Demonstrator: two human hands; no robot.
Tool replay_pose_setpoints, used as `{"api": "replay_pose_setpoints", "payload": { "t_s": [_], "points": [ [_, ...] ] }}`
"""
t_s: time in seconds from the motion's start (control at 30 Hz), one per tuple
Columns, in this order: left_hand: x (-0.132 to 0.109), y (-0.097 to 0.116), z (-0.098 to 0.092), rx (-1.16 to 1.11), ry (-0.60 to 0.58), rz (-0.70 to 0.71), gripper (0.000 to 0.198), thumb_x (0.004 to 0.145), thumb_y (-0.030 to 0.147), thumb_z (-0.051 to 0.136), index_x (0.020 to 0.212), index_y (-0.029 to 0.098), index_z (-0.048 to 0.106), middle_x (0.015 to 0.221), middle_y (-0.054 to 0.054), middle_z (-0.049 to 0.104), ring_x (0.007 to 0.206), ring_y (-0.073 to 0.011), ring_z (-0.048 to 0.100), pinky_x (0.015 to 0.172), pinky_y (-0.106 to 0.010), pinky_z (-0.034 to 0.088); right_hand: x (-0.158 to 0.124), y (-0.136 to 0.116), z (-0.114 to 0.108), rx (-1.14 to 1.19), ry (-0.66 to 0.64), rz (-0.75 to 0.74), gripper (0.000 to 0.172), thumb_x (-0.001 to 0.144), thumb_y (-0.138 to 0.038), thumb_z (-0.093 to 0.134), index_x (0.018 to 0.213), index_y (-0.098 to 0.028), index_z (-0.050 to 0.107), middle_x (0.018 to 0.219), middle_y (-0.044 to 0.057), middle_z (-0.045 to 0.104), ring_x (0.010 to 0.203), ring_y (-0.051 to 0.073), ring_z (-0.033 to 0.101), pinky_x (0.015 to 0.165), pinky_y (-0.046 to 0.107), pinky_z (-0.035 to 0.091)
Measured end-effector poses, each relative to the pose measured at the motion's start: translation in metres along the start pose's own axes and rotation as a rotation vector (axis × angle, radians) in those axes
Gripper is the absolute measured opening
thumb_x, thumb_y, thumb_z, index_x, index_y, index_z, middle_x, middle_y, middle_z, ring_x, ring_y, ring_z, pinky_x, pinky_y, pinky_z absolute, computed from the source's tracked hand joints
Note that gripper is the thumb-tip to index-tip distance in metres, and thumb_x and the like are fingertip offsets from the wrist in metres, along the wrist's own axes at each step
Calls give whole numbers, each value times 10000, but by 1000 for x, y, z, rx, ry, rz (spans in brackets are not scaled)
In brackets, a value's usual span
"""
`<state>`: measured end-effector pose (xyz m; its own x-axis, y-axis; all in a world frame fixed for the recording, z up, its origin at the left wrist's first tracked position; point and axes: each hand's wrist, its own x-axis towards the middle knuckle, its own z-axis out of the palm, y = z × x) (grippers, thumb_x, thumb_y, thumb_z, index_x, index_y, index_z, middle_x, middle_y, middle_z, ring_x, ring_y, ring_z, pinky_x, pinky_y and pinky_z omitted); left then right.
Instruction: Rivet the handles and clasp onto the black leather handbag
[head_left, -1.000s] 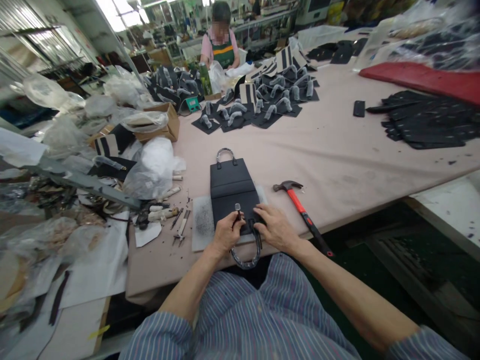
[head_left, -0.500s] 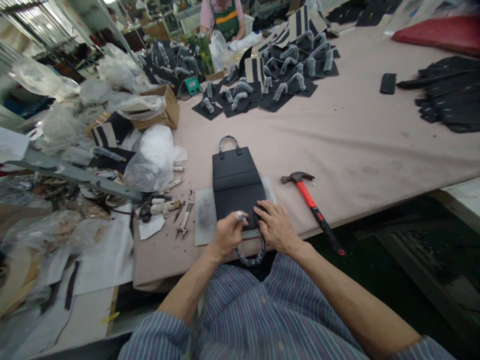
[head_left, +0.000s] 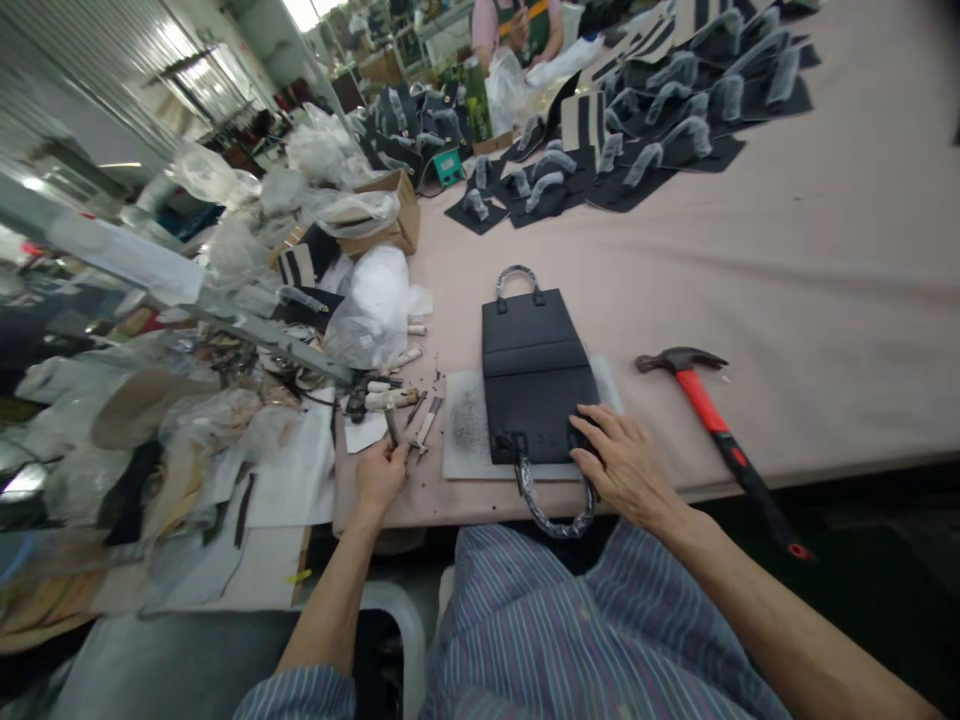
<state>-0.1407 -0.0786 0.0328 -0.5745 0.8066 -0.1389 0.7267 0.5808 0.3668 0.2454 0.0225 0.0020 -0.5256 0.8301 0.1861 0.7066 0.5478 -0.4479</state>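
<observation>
A black bag panel (head_left: pixel 536 385) with two clear-wrapped handles lies flat on a pale board (head_left: pixel 466 425). One handle (head_left: pixel 517 282) is at its far end; the other handle (head_left: pixel 559 527) hangs at the near table edge. My right hand (head_left: pixel 626 465) rests with fingers stretched on the panel's near right corner, by that handle's base. Left of the board, my left hand (head_left: pixel 381 478) is closed around a short metal rod (head_left: pixel 392 425) that sticks up from the fingers. Beside it lies a slim metal tool (head_left: pixel 427 425). A claw hammer (head_left: pixel 705 405) with a red and black handle lies to the right.
Several handled black panels (head_left: pixel 555 185) are spread at the back. Plastic bags (head_left: pixel 371 305) and a cardboard box (head_left: pixel 401 205) crowd the left side. A grey metal bar (head_left: pixel 289 350) slants there. Another person (head_left: pixel 517 30) sits across the table.
My left hand has moved left from the panel's near edge to the small tools beside the board. My right hand stays on the panel. The view has turned left.
</observation>
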Motion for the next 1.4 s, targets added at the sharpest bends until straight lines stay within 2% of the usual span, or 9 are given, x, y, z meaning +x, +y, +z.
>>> {"api": "replay_pose_setpoints", "payload": {
  "t_s": [0.2, 0.47, 0.63, 0.77, 1.0, 1.07, 1.13, 1.27, 1.4],
  "points": [
    [0, -11, -5, 275, -26, -10, 154, 850, 240, 534, 879, 176, 671, 792, -101, 708, 793, -263, 677, 740, -356, 492, -1, 2, 9, -89, 28, -53, 488, 1039, -434, 368, 1392, -151, 550, 1505, 137, 512, 1394, 352, 431, 1119, 542, 363],
    [13, 20, -2, 374, 56, 114, 298, 954, 220, 403, 1065, 159, 673, 1108, -164, 693, 1019, -296, 682, 863, -398, 538, -1, 3, 13, -120, 37, -41, 489, 1035, -447, 364, 1390, -167, 549, 1489, 126, 526, 1382, 352, 444, 1123, 532, 359],
    [53, 40, 12, 353, -93, 125, 251, 937, 326, 517, 1053, 177, 681, 1115, -171, 724, 1038, -308, 694, 868, -400, 536, 0, 1, 12, -112, 20, -19, 474, 1029, -429, 402, 1403, -174, 539, 1497, 125, 518, 1402, 341, 421, 1130, 533, 353],
    [82, 53, 18, 368, -199, 120, 239, 872, 230, 569, 1070, 143, 670, 1064, -237, 735, 1028, -383, 702, 841, -470, 541, 2, -5, 7, -115, -10, 5, 464, 1034, -406, 411, 1409, -166, 540, 1512, 119, 503, 1409, 328, 407, 1151, 520, 330],
    [87, 63, 2, 390, -249, 207, 181, 780, 160, 543, 923, 125, 650, 991, -246, 729, 970, -394, 705, 799, -469, 546, 4, -7, 4, -95, 17, 31, 453, 1018, -399, 460, 1406, -184, 552, 1511, 107, 511, 1413, 317, 402, 1158, 510, 318],
    [77, 74, -4, 224, -167, 212, 102, 774, 218, 560, 818, 153, 625, 866, -179, 719, 882, -354, 706, 763, -444, 544, 3, -7, 4, -88, 16, 34, 453, 1014, -395, 470, 1408, -188, 551, 1516, 104, 507, 1418, 317, 399, 1161, 513, 313],
    [59, 91, -4, -201, -177, 190, 136, 758, 279, 597, 834, 170, 625, 747, -90, 683, 750, -277, 687, 696, -387, 543, 3, -7, 3, -79, 15, 39, 450, 1009, -391, 484, 1406, -190, 552, 1518, 101, 504, 1424, 316, 392, 1162, 512, 312],
    [11, 140, 21, -1087, -465, 127, 373, 711, 362, 735, 1017, 176, 629, 731, 1, 691, 661, -167, 677, 691, -299, 550, 3, -7, 3, -73, 8, 52, 452, 1005, -387, 501, 1408, -188, 552, 1522, 94, 501, 1428, 317, 383, 1169, 512, 306],
    [-21, 174, 61, -1183, -466, 200, 242, 718, 294, 770, 836, 178, 594, 784, -21, 737, 778, -160, 721, 764, -270, 556, 4, -8, 3, -70, 9, 51, 451, 1000, -380, 512, 1408, -191, 552, 1519, 92, 504, 1422, 318, 389, 1170, 517, 298]
  ]
}}
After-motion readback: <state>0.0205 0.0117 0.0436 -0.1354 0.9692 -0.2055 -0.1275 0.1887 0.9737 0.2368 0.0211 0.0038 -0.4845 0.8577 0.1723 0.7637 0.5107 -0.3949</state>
